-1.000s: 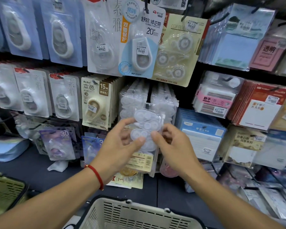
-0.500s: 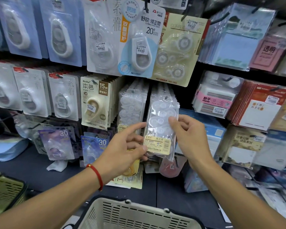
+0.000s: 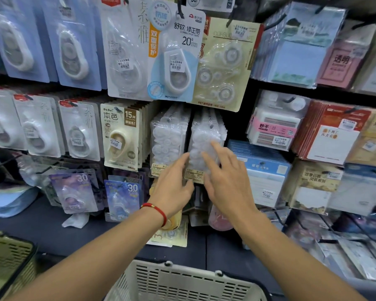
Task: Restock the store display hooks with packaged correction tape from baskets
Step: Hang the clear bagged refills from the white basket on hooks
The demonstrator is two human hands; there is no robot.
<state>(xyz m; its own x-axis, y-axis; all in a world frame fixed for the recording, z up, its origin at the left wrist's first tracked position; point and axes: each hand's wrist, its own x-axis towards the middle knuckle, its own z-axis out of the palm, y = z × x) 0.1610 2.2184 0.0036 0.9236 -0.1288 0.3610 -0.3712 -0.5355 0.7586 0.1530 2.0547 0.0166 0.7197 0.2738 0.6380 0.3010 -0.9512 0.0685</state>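
Note:
A clear bag of white correction tapes (image 3: pixel 201 139) hangs at the front of the right-hand stack on a display hook (image 3: pixel 211 126), in the middle row. My right hand (image 3: pixel 227 181) lies flat against the bag's front, fingers spread. At the bag's lower left edge, by its yellow label, my left hand (image 3: pixel 174 187) touches it with straight fingers and grips nothing. A red cord circles the left wrist. A matching stack of clear bags (image 3: pixel 167 140) hangs just to the left.
A white plastic basket (image 3: pixel 182 281) sits below my arms at the bottom edge. An olive basket (image 3: pixel 7 257) is at the lower left. Carded correction tapes (image 3: pixel 119 135) and sticky-note packs (image 3: pixel 274 127) fill the hooks all around. Loose packs lie on the dark shelf (image 3: pixel 41 227).
The bag that both hands held in front of the display has gone up onto the right-hand hook. My fingers have let go and now rest flat against it.

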